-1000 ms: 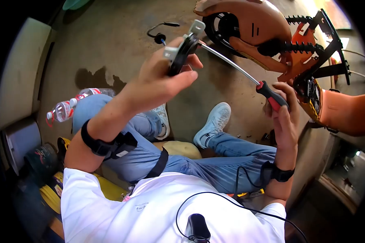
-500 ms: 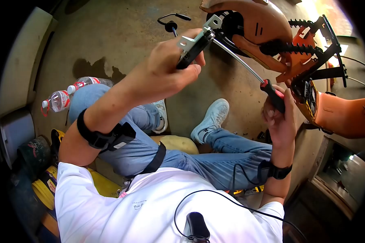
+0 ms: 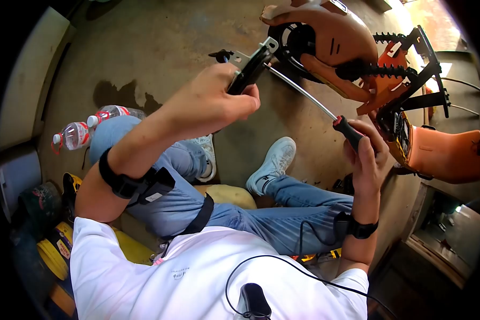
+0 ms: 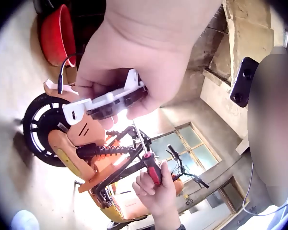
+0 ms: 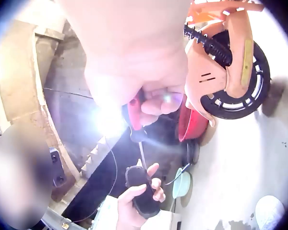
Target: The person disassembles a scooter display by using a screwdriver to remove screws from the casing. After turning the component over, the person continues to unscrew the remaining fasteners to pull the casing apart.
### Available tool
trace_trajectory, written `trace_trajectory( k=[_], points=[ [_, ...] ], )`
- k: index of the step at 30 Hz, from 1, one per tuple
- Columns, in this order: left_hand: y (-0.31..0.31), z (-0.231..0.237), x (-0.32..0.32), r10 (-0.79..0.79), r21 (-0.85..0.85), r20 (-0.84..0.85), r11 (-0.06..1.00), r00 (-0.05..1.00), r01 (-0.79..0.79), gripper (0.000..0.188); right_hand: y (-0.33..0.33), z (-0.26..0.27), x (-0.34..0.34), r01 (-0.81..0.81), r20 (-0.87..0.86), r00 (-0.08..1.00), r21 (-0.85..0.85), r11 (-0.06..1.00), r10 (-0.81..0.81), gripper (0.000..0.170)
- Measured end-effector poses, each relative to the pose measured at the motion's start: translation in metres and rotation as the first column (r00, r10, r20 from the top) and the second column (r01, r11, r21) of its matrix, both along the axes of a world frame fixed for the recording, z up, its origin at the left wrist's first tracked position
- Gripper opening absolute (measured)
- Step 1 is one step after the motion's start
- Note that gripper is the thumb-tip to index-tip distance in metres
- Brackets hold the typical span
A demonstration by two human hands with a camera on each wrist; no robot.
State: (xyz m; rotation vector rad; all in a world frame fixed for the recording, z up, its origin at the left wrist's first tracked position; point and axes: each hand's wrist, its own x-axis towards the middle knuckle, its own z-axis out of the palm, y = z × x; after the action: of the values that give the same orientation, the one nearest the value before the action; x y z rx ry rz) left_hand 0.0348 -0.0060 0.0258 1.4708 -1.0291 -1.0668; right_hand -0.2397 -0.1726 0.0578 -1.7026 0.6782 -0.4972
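My left hand [image 3: 208,101] grips a flat black part with pale mounting tabs [image 3: 252,68], raised in front of my body. In the left wrist view, the part's pale backing and a holed tab [image 4: 74,113] show between thumb and fingers. A thin cable with a black plug [image 4: 61,82] hangs by that hand. My right hand [image 3: 368,157] holds a screwdriver [image 3: 349,132] by its red and black handle. Its long metal shaft [image 3: 300,92] slants up to the part, with the tip right at the black side. In the right wrist view, the part's black face [image 5: 143,194] is toward the camera.
An orange electric scooter [image 3: 336,40] lies tipped beyond my right hand, its springs and frame exposed. Plastic bottles [image 3: 74,135] lie by my left knee. A red basin [image 4: 58,36] and a green basin [image 5: 181,183] are on the floor. A yellow item [image 3: 54,250] sits at left.
Both hands have shifted slightly, and the part has turned in my left hand, hiding most of the cable behind it. The screwdriver handle has dipped a little, with my right fingers re-placed around it.
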Motion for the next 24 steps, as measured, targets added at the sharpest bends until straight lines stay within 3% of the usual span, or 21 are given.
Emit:
trace_trajectory(
  k=[2,4,8,11,12,14,15,17,18,22,24],
  points=[
    [0.001,-0.004,-0.001,0.012,-0.002,0.023,1.0,1.0,-0.012,0.018,0.003,0.0,0.004,0.03,0.0,1.0,0.037,0.999,-0.03,0.042],
    [0.001,-0.005,-0.001,0.011,-0.007,0.078,1.0,0.997,-0.01,0.018,0.002,0.0,0.004,0.039,0.001,0.999,0.317,0.948,-0.041,0.042],
    [-0.002,-0.005,-0.002,0.025,0.004,0.091,1.0,0.996,-0.026,0.018,-0.001,-0.002,0.005,-0.008,0.014,1.0,0.422,0.907,0.002,0.043],
    [-0.006,-0.001,-0.001,0.182,-0.067,0.163,0.983,0.97,-0.174,0.022,0.002,-0.001,0.01,0.009,0.039,0.999,0.438,0.899,-0.029,0.045],
    [-0.006,-0.001,0.003,0.227,-0.026,0.194,0.974,0.954,-0.226,0.023,0.0,0.0,0.011,0.013,0.05,0.998,0.379,0.925,-0.034,0.042],
    [-0.008,0.006,0.006,0.329,-0.108,0.034,0.94,0.944,-0.323,0.034,-0.007,0.001,0.013,0.018,0.062,0.997,0.314,0.949,-0.039,0.04],
    [-0.009,0.013,0.005,0.371,-0.128,0.001,0.921,0.929,-0.368,0.048,-0.012,0.001,0.015,0.046,-0.061,0.998,0.179,0.983,-0.035,0.036],
    [-0.008,0.02,0.007,0.387,-0.116,-0.062,0.913,0.92,-0.392,0.049,-0.02,-0.002,0.026,0.034,-0.252,0.967,-0.023,0.999,-0.039,0.029],
    [-0.008,0.022,0.007,0.398,-0.095,-0.13,0.906,0.908,-0.411,0.05,-0.025,-0.012,0.031,0.037,-0.247,0.968,-0.027,0.999,-0.042,0.029],
    [-0.008,0.02,0.002,0.309,-0.082,-0.236,0.938,0.921,-0.336,0.052,-0.053,-0.084,0.047,-0.106,-0.508,0.861,-0.147,0.983,0.017,0.032],
    [-0.006,0.021,0.0,0.301,-0.075,-0.204,0.944,0.931,-0.322,0.053,-0.065,-0.126,0.056,-0.16,-0.589,0.808,-0.218,0.963,0.001,0.035]
  ],
)
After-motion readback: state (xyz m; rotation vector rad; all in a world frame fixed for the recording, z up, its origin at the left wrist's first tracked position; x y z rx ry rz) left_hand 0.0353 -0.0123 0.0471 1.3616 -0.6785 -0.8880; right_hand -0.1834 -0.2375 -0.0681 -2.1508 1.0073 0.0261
